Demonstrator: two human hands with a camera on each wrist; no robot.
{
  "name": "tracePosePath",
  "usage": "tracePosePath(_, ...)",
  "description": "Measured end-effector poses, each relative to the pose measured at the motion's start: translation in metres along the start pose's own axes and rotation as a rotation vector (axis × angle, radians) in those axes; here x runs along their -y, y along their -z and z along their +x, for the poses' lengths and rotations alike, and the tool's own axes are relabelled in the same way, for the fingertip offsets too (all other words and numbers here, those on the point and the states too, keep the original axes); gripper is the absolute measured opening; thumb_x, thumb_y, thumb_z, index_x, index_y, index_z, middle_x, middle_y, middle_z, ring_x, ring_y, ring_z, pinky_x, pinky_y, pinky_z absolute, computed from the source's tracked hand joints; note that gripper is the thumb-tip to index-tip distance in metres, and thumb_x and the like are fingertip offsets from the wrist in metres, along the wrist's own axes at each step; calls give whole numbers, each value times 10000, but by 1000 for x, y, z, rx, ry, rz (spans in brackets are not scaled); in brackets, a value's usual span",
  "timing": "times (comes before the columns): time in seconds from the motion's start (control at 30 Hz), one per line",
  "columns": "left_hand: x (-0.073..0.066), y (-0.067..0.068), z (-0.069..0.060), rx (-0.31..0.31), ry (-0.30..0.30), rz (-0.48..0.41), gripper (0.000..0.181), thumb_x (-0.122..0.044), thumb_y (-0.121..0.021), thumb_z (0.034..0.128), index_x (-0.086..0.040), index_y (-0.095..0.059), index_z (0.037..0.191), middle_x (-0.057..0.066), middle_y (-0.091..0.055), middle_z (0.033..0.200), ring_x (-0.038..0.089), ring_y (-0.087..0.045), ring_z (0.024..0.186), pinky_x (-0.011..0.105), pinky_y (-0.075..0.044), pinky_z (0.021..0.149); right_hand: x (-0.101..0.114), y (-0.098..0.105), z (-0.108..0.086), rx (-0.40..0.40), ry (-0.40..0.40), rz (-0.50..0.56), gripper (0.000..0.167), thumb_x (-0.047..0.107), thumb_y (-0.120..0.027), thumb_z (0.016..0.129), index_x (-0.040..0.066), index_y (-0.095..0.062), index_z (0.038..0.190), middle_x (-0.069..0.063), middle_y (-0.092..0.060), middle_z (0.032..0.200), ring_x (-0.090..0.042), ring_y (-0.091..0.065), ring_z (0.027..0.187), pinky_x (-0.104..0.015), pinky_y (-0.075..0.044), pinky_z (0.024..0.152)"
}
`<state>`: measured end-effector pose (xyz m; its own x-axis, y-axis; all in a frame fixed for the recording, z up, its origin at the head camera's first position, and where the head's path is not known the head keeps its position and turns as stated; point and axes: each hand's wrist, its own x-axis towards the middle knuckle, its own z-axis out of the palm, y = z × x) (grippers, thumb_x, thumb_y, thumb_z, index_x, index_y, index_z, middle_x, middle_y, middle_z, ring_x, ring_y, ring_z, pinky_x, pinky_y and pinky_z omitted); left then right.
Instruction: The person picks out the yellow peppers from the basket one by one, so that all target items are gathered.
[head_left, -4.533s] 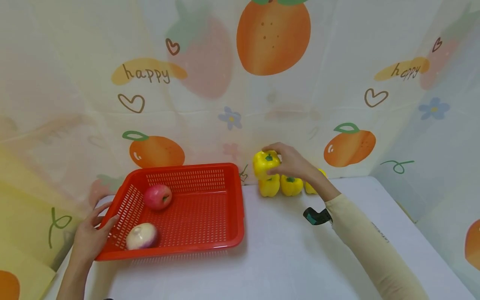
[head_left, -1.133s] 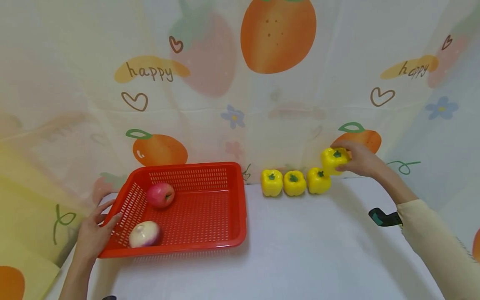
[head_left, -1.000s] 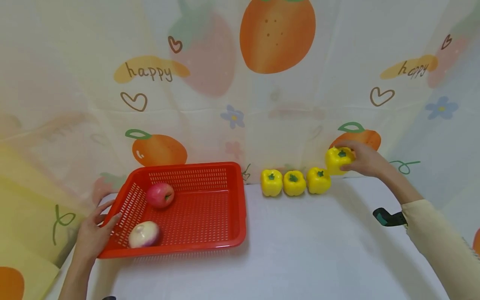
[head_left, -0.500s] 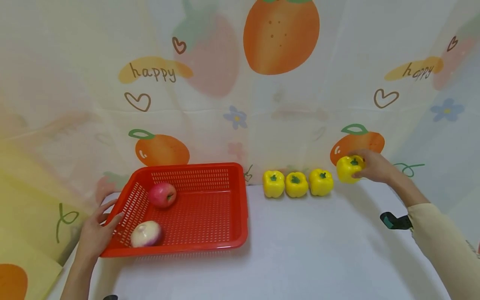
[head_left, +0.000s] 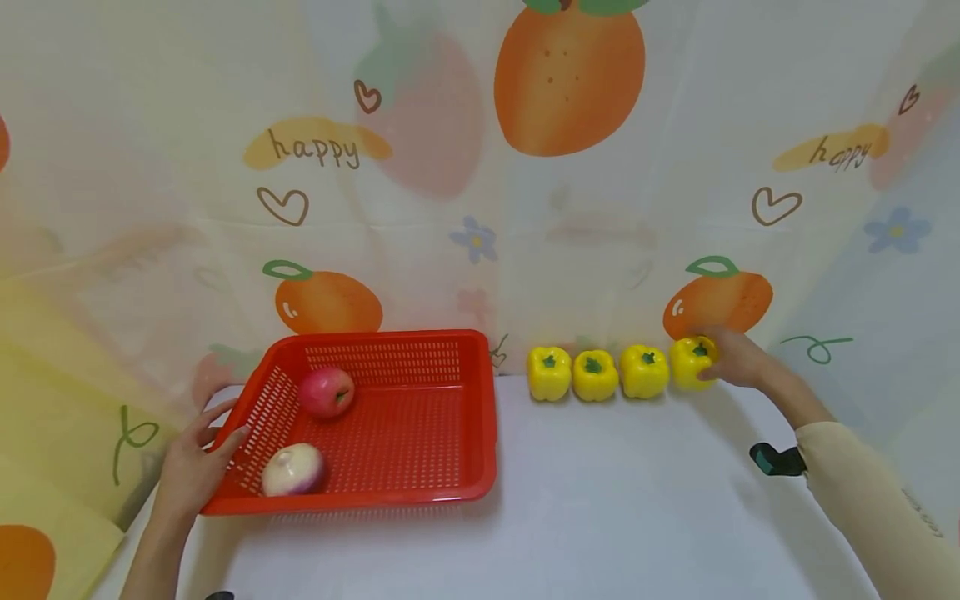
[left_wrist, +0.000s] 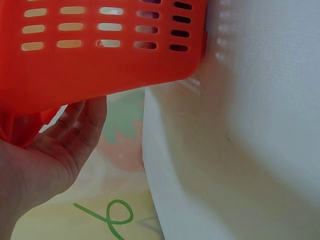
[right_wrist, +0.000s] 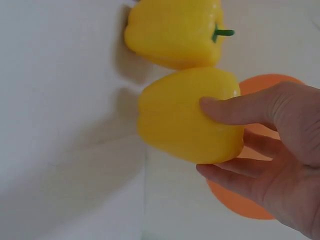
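My right hand (head_left: 735, 358) grips a yellow bell pepper (right_wrist: 185, 115), thumb on one side and fingers on the other. It is the rightmost of a row at the back of the table; the neighbouring bell pepper (head_left: 644, 372) sits close beside it. Further left in the row are a third bell pepper (head_left: 596, 375) and another bell pepper (head_left: 549, 374). My left hand (head_left: 193, 467) holds the left rim of a red plastic basket (head_left: 491, 425), partly hidden behind its wall in the left wrist view. Inside the basket lie a red apple (head_left: 327, 392) and a white-purple onion-like bulb (head_left: 292, 469).
A white table (head_left: 600, 500) spreads beneath everything, its left edge visible near the basket. Behind it hangs a printed curtain (head_left: 585, 208) with fruit pictures, right at the back edge by the peppers.
My right hand has carried the bell pepper rightward from above the left end of the row, then lowered it at the right end. The left hand stays on the basket.
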<state>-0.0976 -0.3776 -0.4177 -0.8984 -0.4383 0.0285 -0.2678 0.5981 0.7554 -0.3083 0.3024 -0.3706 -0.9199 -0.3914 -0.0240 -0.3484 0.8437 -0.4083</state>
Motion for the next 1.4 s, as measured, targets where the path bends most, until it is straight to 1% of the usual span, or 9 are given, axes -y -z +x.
tracePosePath(0.1, 1, -1, 0, 3, -4, -2, 585, -331, -558, 997, -58, -388, 1487, 336, -561, 1172, 198, -601, 778, 240, -521, 580, -2, -7, -1, 3, 3, 4, 689, -50, -789, 748, -169, -433, 1326, -368, -445, 1313, -515, -406, 1165, -665, -319, 1010)
tracePosePath(0.3, 3, -1, 1, -5, -20, 2, 576, -321, -567, 994, -51, -401, 1475, 342, -575, 1143, 179, -600, 750, 243, -515, 571, -3, -17, 1, 11, -7, 23, 667, -70, -766, 759, -179, -427, 1323, -377, -432, 1319, -526, -388, 1191, -664, -303, 1022)
tracePosePath(0.5, 1, 0, 0, 11, -28, 3, 590, -360, -544, 998, -62, -391, 1484, 321, -563, 1161, 218, -586, 799, 247, -521, 584, -5, -22, 0, 2, -16, 19, 666, -67, -756, 768, -173, -416, 1330, -369, -427, 1323, -520, -385, 1201, -660, -299, 1029)
tracePosePath(0.77, -1, 1, 0, 17, -15, -1, 574, -329, -547, 1003, -65, -387, 1487, 339, -556, 1172, 206, -599, 784, 246, -523, 578, -5, -22, -3, 16, -27, 42, 747, -53, -774, 754, -171, -361, 1366, -379, -402, 1342, -532, -361, 1213, -678, -280, 1026)
tracePosePath(1.07, 0, 1, 0, 15, -27, 3, 587, -349, -544, 1000, -60, -387, 1485, 321, -564, 1155, 179, -586, 761, 254, -522, 577, -6, -19, -9, 15, -14, 38, 785, -43, -799, 733, -170, -357, 1370, -379, -389, 1357, -533, -349, 1221, -683, -279, 1022)
tracePosePath(1.27, -2, 2, 1, 21, -24, 14, 579, -323, -549, 1002, -55, -382, 1488, 334, -567, 1148, 167, -584, 747, 257, -511, 569, -6, -14, -14, 27, -45, 38, 796, -19, -807, 734, -168, -358, 1374, -377, -367, 1373, -535, -318, 1237, -696, -270, 1016)
tracePosePath(1.33, 0, 2, 1, 8, -39, 31, 573, -312, -557, 1000, -44, -392, 1479, 332, -580, 1122, 152, -587, 719, 258, -507, 559, -5, -12, -16, 30, -61, 34, 790, -12, -802, 743, -167, -356, 1378, -382, -361, 1376, -538, -311, 1244, -697, -267, 1017)
tracePosePath(1.4, 1, 2, 2, -6, -73, 59, 558, -293, -561, 999, -25, -406, 1464, 326, -595, 1082, 160, -589, 706, 256, -499, 545, -5, -11, -18, 29, -65, 32, 780, -7, -794, 753, -167, -357, 1379, -387, -357, 1380, -540, -306, 1249, -698, -265, 1017)
